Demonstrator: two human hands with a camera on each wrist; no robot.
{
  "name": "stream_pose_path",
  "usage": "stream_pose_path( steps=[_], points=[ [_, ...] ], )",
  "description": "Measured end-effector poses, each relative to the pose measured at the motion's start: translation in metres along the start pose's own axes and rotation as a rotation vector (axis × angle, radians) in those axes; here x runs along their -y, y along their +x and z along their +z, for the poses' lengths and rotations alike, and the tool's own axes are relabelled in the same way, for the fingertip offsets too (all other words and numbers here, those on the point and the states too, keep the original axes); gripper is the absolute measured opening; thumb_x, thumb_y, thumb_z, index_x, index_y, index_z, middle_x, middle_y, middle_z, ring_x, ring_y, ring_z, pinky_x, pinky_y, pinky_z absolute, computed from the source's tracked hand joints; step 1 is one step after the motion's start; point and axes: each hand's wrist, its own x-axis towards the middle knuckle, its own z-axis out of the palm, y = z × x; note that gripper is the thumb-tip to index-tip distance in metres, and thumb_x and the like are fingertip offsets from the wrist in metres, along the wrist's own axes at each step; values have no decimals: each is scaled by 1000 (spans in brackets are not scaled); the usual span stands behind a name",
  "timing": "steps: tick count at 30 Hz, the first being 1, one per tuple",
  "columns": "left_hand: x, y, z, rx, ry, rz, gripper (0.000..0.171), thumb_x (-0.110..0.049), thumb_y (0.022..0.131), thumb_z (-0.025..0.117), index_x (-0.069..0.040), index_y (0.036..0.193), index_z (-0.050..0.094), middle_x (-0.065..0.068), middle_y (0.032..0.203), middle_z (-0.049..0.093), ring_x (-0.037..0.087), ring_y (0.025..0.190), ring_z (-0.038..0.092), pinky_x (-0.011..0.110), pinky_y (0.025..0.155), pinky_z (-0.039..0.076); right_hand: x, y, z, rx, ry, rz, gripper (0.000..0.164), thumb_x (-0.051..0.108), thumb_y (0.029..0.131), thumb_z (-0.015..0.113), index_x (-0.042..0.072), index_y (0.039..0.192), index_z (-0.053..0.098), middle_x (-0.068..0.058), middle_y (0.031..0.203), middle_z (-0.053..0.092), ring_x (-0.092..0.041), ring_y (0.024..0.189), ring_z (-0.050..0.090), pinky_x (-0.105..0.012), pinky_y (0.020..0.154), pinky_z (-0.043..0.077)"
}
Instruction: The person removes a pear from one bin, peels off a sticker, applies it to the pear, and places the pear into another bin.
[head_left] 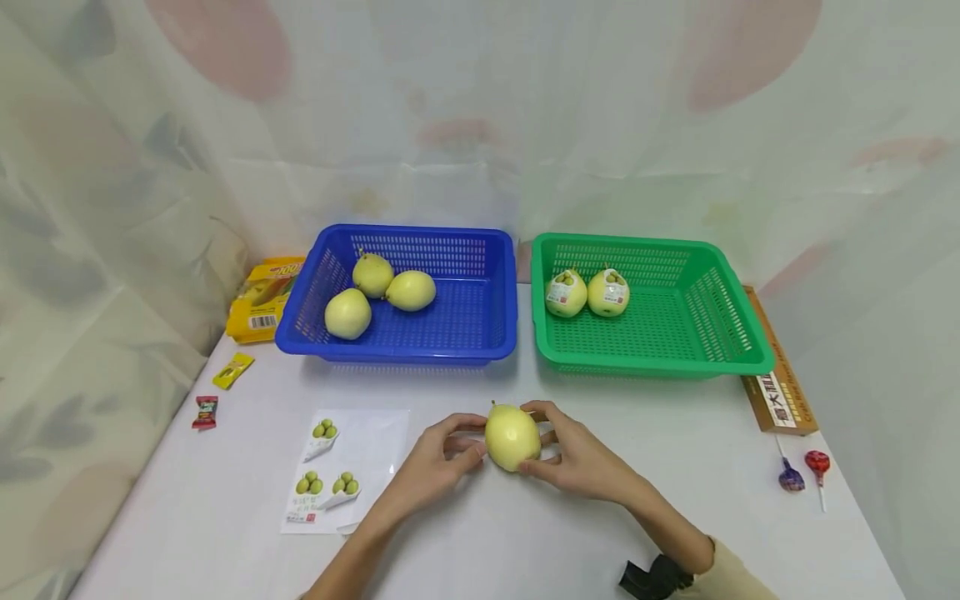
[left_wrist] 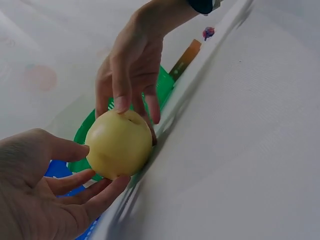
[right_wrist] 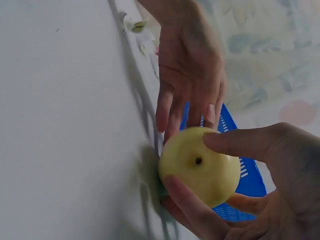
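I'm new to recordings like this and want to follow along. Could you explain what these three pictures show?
There is no robot here, just a person's bare left hand and right hand. The wide picture comes from a camera worn on the head; the two smaller ones come from cameras on each wrist, looking at that hand's work. Both hands hold one yellow-green pear between their fingers. Beyond it on the white table stand a blue basket with three pears and a green basket with two labelled pears. Toward the left lie a sheet of pear labels, a yellow packet and two small wrapped sweets; at the right, a brown box and two lollipops.
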Motion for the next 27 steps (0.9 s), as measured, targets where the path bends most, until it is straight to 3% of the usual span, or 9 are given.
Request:
stream_pose_path(
  steps=[8, 13, 18, 21, 24, 27],
  points=[
    [1, 0, -4, 63, -25, 36, 44, -17, 104, 73, -11, 146, 63, 18, 151, 65, 38, 130, 72, 25, 96, 66, -5, -5, -1, 20, 12, -19, 85, 30, 90, 91, 13, 158, 43, -25, 148, 58, -26, 107, 74, -21, 78, 67],
    [-1, -10, -19, 54, -31, 23, 45, -19, 104, 73, -7, 147, 63, 20, 151, 65, 37, 133, 71, 24, 98, 65, 6, -13, -6, -42, -137, 0, 91, 41, 86, 94, 16, 159, 46, -17, 148, 59, -22, 107, 73, -23, 80, 67],
    [-2, -40, -63, -147, 48, 67, 36, -11, 103, 74, -2, 138, 67, 25, 136, 72, 26, 115, 77, 24, 90, 67, 31, -20, -15, -155, -395, -9, 87, 55, 87, 88, 16, 155, 51, -18, 146, 62, -23, 104, 77, -35, 82, 67],
    [2, -64, -97, -320, 198, 61, 29, -2, 102, 73, -2, 130, 71, 22, 122, 77, 12, 99, 76, 22, 82, 67, 49, -20, -14, -228, -474, -51, 79, 56, 89, 86, 16, 151, 56, -16, 141, 66, -23, 103, 76, -36, 80, 65],
    [9, -86, -126, -423, 384, -36, 24, -2, 101, 74, -6, 125, 74, 13, 116, 79, 4, 92, 71, 17, 77, 64, 67, -12, -3, -224, -457, -132, 69, 50, 91, 86, 14, 145, 61, -10, 131, 70, -21, 100, 75, -32, 80, 64],
    [20, -103, -142, -417, 484, -132, 21, -6, 99, 78, -9, 120, 76, 7, 112, 80, 2, 91, 69, 16, 76, 62, 79, 4, 21, -91, -321, -223, 54, 40, 96, 84, 12, 139, 66, -7, 122, 73, -18, 99, 76, -25, 81, 66]
  ],
)
